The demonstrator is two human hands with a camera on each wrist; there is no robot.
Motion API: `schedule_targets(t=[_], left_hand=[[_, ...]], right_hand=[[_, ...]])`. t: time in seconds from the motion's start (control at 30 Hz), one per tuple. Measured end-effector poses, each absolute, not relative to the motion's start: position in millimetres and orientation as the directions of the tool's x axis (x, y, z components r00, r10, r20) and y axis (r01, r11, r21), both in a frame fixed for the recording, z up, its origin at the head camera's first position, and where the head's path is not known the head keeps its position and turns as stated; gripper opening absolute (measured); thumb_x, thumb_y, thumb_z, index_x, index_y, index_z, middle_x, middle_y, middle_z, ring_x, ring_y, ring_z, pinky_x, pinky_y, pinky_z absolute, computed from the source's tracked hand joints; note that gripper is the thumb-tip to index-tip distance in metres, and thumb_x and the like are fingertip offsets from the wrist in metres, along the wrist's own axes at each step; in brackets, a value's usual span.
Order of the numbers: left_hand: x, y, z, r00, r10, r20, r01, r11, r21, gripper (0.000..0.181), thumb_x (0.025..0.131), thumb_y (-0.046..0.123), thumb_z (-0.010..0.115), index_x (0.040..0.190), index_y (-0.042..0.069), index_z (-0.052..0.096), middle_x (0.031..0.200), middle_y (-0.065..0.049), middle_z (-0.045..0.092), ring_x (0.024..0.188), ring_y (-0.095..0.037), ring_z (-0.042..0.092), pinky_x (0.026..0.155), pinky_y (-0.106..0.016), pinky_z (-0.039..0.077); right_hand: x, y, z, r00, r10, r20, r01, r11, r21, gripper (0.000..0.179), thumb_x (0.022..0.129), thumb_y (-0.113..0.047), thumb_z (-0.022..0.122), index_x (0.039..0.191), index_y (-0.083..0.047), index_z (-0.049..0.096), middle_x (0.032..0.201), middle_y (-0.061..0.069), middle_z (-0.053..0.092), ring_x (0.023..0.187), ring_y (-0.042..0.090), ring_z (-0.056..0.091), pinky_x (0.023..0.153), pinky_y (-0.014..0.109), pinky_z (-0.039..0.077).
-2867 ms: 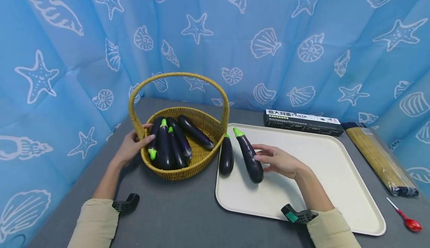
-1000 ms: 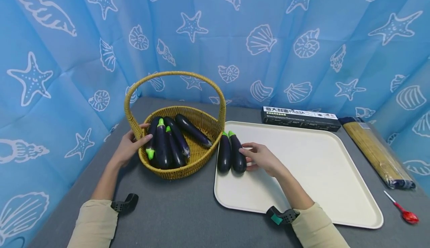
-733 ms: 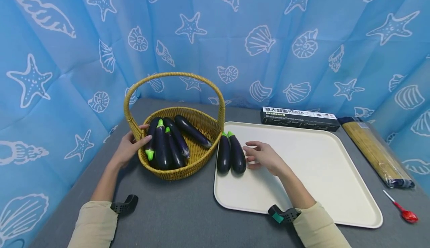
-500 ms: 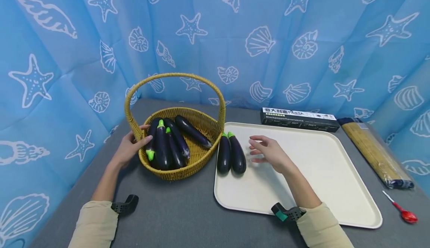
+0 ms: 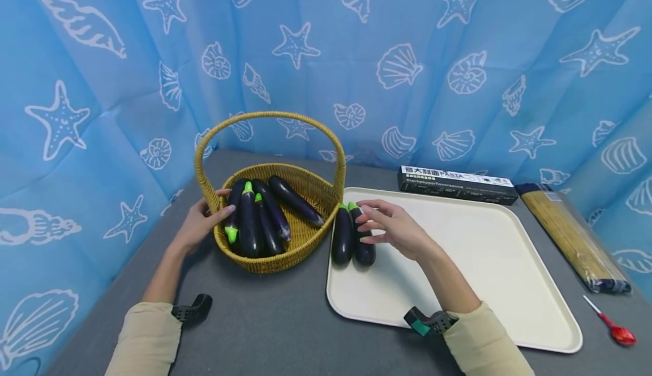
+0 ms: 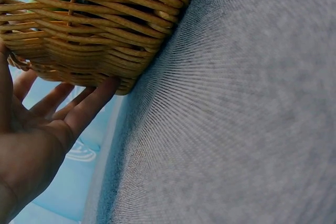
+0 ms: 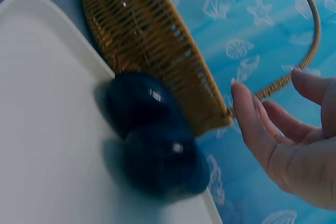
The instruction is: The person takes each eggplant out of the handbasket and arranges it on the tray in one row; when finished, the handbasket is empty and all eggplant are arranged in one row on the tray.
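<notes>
Gripping the basket (image 5: 292,261) centre-left, the left hand (image 5: 201,221) needed light pressure. The right hand (image 5: 394,227), loosely spread, was empty.

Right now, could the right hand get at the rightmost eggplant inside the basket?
Probably yes. The right hand holds nothing, and nothing lies on top of that eggplant. The basket has its handle arching overhead, so the hand would likely have to pass over the rim, beneath it.

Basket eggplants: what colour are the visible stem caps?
Bright green caps, against dark purple eggplants; clearest in the head view.
</notes>
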State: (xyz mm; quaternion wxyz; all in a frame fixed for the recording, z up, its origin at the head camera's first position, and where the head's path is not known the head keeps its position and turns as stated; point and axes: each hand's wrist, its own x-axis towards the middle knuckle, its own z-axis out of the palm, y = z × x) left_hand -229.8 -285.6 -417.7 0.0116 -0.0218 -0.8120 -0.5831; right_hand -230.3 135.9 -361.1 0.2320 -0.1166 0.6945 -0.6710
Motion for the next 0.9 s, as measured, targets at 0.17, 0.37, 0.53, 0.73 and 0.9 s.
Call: schedule_targets(t=[0.17, 0.37, 0.53, 0.73, 0.9], left_hand=[[-230, -286, -418, -0.998, 0.029, 0.053, 0.060, 0.305, 0.951, 0.064, 0.094, 0.030, 0.062, 0.147, 0.008, 0.034, 0.143, -0.023, 0.032, 0.121, -0.035, 0.037, 0.093, -0.051, 0.034], [-229, -286, -418, -0.997, 0.037, 0.064, 0.072, 0.301, 0.951, 0.062, 0.095, 0.029, 0.061, 0.147, 0.008, 0.034, 0.143, -0.023, 0.033, 0.121, -0.035, 0.037, 0.093, -0.050, 0.035], [-228, -286, -418, -0.997, 0.041, 0.065, 0.075, 0.309, 0.948, 0.061, 0.095, 0.029, 0.061, 0.147, 0.009, 0.034, 0.135, -0.024, 0.040, 0.112, -0.031, 0.044, 0.085, -0.039, 0.042], [-228, -285, -419, -0.998, 0.037, 0.060, 0.068, 0.302, 0.951, 0.061, 0.095, 0.028, 0.060, 0.147, 0.009, 0.034, 0.132, -0.024, 0.041, 0.109, -0.029, 0.045, 0.080, -0.030, 0.043], [-229, -286, -419, -0.998, 0.033, 0.050, 0.057, 0.300, 0.952, 0.062, 0.095, 0.029, 0.061, 0.147, 0.009, 0.034, 0.134, -0.024, 0.040, 0.112, -0.031, 0.044, 0.083, -0.034, 0.042]], right_hand=[[-229, 114, -346, -0.795, -0.580, -0.179, 0.176, 0.061, -0.983, 0.052, 0.102, -0.025, 0.047, 0.142, 0.005, 0.034, 0.110, 0.017, 0.054, 0.096, 0.023, 0.059, 0.081, 0.043, 0.051], [-232, 87, -336, -0.711, -0.674, -0.201, 0.196, 0.084, -0.977, 0.047, 0.103, -0.025, 0.045, 0.142, 0.001, 0.038, 0.119, 0.024, 0.052, 0.102, 0.025, 0.058, 0.085, 0.046, 0.049], [-235, 63, -335, -0.665, -0.715, -0.213, 0.226, 0.079, -0.971, 0.043, 0.104, -0.021, 0.044, 0.141, 0.001, 0.040, 0.119, 0.023, 0.052, 0.099, 0.025, 0.058, 0.087, 0.048, 0.047], [-237, 35, -334, -0.626, -0.736, -0.259, 0.280, 0.098, -0.955, 0.042, 0.103, -0.021, 0.046, 0.139, -0.001, 0.043, 0.120, 0.019, 0.056, 0.111, 0.034, 0.054, 0.086, 0.045, 0.048], [-241, 16, -338, -0.604, -0.739, -0.300, 0.320, 0.120, -0.940, 0.044, 0.103, -0.022, 0.046, 0.141, -0.001, 0.041, 0.125, 0.020, 0.055, 0.111, 0.032, 0.055, 0.085, 0.044, 0.049]])
